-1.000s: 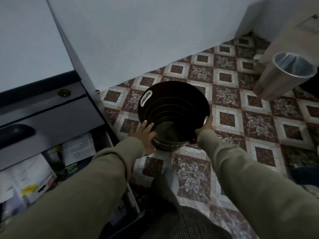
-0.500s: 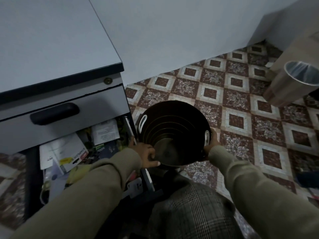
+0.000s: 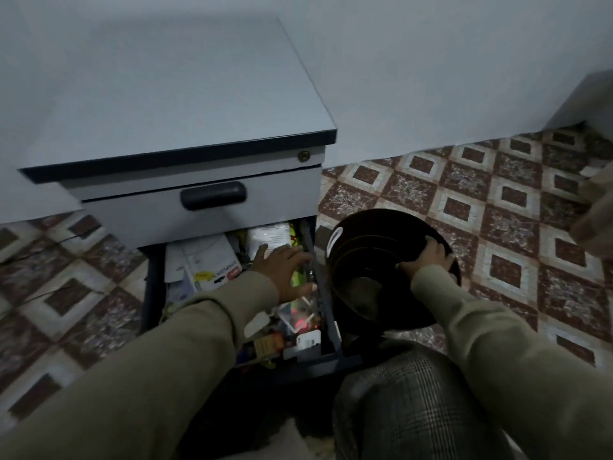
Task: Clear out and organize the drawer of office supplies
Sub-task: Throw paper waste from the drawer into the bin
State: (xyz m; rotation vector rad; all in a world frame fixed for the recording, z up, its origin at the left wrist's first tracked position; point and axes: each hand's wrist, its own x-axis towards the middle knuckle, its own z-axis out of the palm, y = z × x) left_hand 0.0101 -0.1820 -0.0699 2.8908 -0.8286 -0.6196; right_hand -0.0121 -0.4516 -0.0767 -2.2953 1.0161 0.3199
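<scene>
Both arms reach forward in olive-green sleeves. The left hand (image 3: 282, 272) is spread flat, palm down, fingers straight and slightly fanned, thumb pointing toward the body's right. The right hand (image 3: 426, 258) has its fingers curled over a dark rim, its grip closed there, wrist bent downward. A knee in checked trousers (image 3: 414, 393) sits between the forearms.
</scene>
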